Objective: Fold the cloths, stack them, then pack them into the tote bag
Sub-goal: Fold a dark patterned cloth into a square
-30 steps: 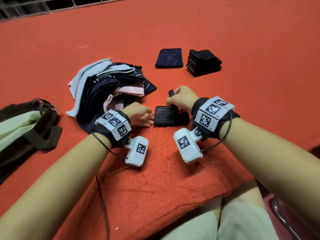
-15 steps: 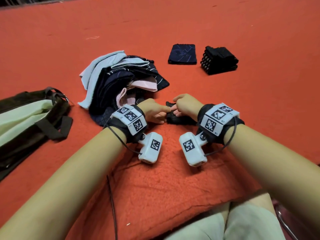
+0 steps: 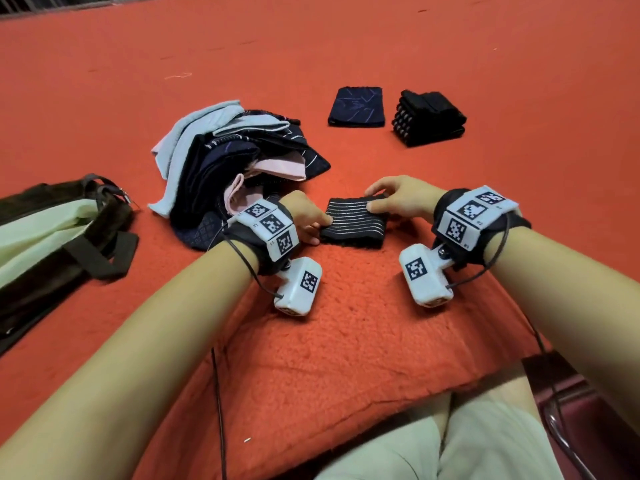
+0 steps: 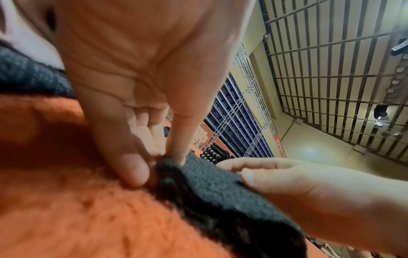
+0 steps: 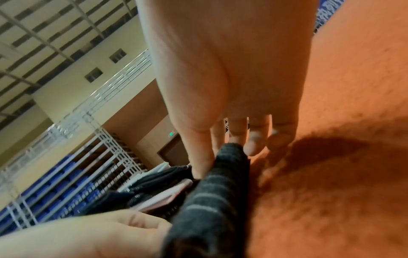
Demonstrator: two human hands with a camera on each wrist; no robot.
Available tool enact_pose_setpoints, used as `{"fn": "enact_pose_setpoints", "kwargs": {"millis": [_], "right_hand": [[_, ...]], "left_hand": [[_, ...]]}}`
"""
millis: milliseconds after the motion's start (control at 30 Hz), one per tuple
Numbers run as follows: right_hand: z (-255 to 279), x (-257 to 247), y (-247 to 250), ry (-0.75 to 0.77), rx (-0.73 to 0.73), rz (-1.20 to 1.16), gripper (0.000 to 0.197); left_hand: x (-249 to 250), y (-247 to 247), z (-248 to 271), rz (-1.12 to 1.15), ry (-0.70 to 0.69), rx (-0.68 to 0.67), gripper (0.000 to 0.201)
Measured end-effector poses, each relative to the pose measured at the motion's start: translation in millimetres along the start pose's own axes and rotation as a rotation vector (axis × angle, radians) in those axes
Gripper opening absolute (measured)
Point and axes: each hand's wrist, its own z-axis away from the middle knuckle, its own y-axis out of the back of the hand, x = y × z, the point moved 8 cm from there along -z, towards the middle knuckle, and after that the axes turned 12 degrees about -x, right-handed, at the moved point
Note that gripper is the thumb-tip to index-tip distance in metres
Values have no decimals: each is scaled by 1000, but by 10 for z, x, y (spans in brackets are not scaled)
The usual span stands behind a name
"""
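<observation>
A small black cloth with thin pale stripes (image 3: 353,221) lies folded into a thick block on the orange blanket (image 3: 363,341) in front of me. My left hand (image 3: 306,220) pinches its left edge between thumb and fingers (image 4: 134,167). My right hand (image 3: 394,202) grips its right end, thumb on top (image 5: 202,162) and fingers behind. In the wrist views the striped cloth (image 5: 209,200) sits between both hands. A heap of unfolded cloths (image 3: 239,168), dark blue, pale blue and pink, lies to the left. The tote bag (image 3: 52,244), dark brown with a pale green lining, lies at far left.
Further back on the orange floor sit a folded navy cloth (image 3: 356,107) and a stack of folded black cloths (image 3: 429,117). A thin cable (image 3: 218,410) runs over the blanket's front edge. A metal chair frame (image 3: 561,434) shows at bottom right, beside my knees.
The striped cloth, bunched between my hands half a second ago, now lies flat as a wider folded block. My hands have moved apart to its left and right ends.
</observation>
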Motion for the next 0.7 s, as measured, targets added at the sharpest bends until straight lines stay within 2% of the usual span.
{"fn": "enact_pose_setpoints", "kwargs": {"millis": [200,400,567,700], "right_hand": [[-56,-36,-18,-60,-97,411,42],[-51,30,38,-78,-136,375,60],[-29,-9,2,-102,-67,584,55],[0,-60,-30,-166,-61,634,58]], "left_hand": [[30,-3,35,-79,46,-11,19],[82,-57,63,-161,19,-41,18],[185,-73,15,-263,24,15,22],[209,-66,1,-331,52,8,26]]}}
